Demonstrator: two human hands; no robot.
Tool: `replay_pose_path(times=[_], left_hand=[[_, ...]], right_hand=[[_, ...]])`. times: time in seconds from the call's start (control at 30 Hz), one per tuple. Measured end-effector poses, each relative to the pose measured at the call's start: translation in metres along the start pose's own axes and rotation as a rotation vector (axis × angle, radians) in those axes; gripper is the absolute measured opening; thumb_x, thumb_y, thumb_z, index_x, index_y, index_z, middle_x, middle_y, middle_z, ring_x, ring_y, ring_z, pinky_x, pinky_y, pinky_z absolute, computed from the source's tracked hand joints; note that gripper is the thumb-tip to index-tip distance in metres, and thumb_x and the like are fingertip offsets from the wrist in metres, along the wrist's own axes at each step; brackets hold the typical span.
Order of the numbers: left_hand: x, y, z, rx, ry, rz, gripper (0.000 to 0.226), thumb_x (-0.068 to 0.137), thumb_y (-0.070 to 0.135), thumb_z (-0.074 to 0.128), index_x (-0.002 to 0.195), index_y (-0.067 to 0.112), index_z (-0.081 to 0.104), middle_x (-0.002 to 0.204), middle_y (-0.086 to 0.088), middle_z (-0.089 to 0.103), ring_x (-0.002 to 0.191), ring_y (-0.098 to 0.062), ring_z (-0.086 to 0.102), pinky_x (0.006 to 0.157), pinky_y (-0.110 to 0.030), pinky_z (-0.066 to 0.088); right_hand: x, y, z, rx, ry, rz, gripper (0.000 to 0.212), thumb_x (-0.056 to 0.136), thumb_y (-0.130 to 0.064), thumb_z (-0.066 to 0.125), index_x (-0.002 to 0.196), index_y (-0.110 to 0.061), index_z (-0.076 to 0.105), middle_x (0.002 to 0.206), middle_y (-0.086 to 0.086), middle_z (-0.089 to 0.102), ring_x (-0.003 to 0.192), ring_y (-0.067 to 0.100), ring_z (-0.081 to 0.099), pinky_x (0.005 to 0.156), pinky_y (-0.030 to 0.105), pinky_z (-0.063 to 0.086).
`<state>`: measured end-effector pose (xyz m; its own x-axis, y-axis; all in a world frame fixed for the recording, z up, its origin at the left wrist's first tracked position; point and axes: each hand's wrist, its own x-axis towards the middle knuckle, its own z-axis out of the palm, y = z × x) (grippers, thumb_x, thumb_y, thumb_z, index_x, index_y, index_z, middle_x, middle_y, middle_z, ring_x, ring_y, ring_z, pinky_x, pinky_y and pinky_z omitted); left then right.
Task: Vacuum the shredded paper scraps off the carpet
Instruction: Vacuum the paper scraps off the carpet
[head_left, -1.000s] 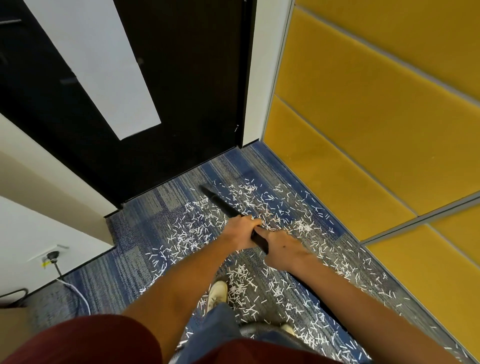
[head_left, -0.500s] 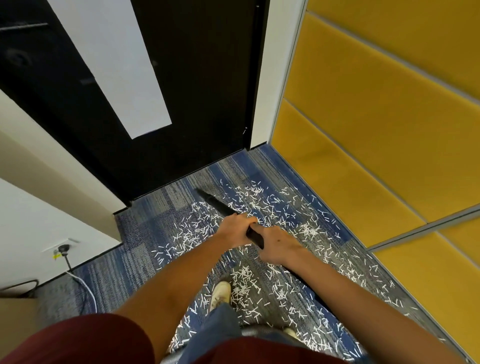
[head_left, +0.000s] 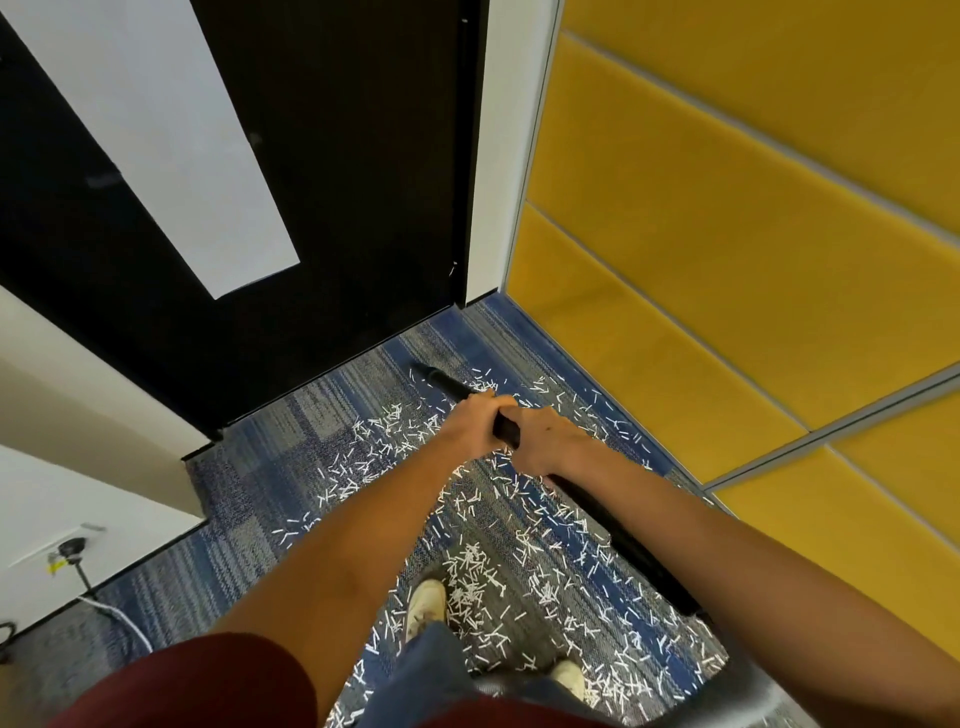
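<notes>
White shredded paper scraps (head_left: 470, 564) lie scattered over the blue and grey carpet (head_left: 270, 457). A black vacuum wand (head_left: 448, 383) slants across them, its tip resting on the carpet close to the door. My left hand (head_left: 467, 421) grips the wand further forward; my right hand (head_left: 545, 441) grips it just behind. The black hose (head_left: 631, 548) runs back under my right forearm towards the lower right.
A dark door (head_left: 332, 182) with a white panel stands ahead. Yellow padded wall panels (head_left: 727, 234) close the right side. A wall socket (head_left: 70, 545) with a plug and white cable (head_left: 117, 613) sits at lower left. My shoes (head_left: 426, 605) stand among the scraps.
Both hands have pushed the wand forward, so its tip now lies closer to the door. The stretch of carpet near the tip shows fewer scraps.
</notes>
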<state>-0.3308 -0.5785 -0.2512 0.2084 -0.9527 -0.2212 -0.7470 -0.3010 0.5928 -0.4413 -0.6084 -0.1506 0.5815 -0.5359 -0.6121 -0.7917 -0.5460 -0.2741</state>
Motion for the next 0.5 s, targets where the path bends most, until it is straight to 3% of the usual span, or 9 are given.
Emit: replay_pose_path(times=[0.1, 0.23, 0.4, 0.5], left_hand=[[0.003, -0.003, -0.005, -0.006, -0.030, 0.003, 0.026, 0.077, 0.009, 0.067, 0.102, 0.016, 0.064, 0.101, -0.006, 0.065, 0.092, -0.025, 0.062, 0.084, -0.037, 0.051], [0.006, 0.001, -0.008, -0.021, -0.037, 0.007, 0.025, 0.076, 0.013, 0.067, 0.100, 0.013, 0.063, 0.095, -0.004, 0.067, 0.090, -0.024, 0.063, 0.081, -0.040, 0.052], [0.004, 0.015, -0.004, -0.040, -0.028, 0.024, 0.022, 0.075, 0.011, 0.068, 0.097, 0.011, 0.063, 0.093, -0.007, 0.068, 0.090, -0.024, 0.064, 0.080, -0.038, 0.053], [0.003, 0.024, 0.000, -0.044, -0.041, 0.017, 0.023, 0.077, 0.010, 0.069, 0.099, 0.014, 0.062, 0.096, -0.006, 0.068, 0.091, -0.022, 0.063, 0.079, -0.032, 0.052]], right_hand=[[0.004, -0.003, -0.005, 0.036, -0.031, 0.009, 0.066, 0.085, -0.002, 0.057, 0.145, -0.019, 0.034, 0.099, 0.006, 0.049, 0.058, 0.015, 0.051, 0.062, 0.029, 0.052], [0.002, -0.001, -0.016, 0.019, -0.038, 0.020, 0.062, 0.086, -0.001, 0.055, 0.143, -0.019, 0.036, 0.087, 0.005, 0.049, 0.050, 0.015, 0.054, 0.046, 0.024, 0.050], [-0.007, 0.009, -0.020, 0.031, -0.052, 0.057, 0.069, 0.085, 0.003, 0.055, 0.146, -0.021, 0.032, 0.107, 0.014, 0.050, 0.050, 0.019, 0.057, 0.045, 0.025, 0.051], [-0.013, 0.016, -0.019, 0.039, -0.044, 0.071, 0.069, 0.085, 0.004, 0.054, 0.146, -0.020, 0.031, 0.105, 0.014, 0.051, 0.051, 0.019, 0.057, 0.045, 0.025, 0.051]])
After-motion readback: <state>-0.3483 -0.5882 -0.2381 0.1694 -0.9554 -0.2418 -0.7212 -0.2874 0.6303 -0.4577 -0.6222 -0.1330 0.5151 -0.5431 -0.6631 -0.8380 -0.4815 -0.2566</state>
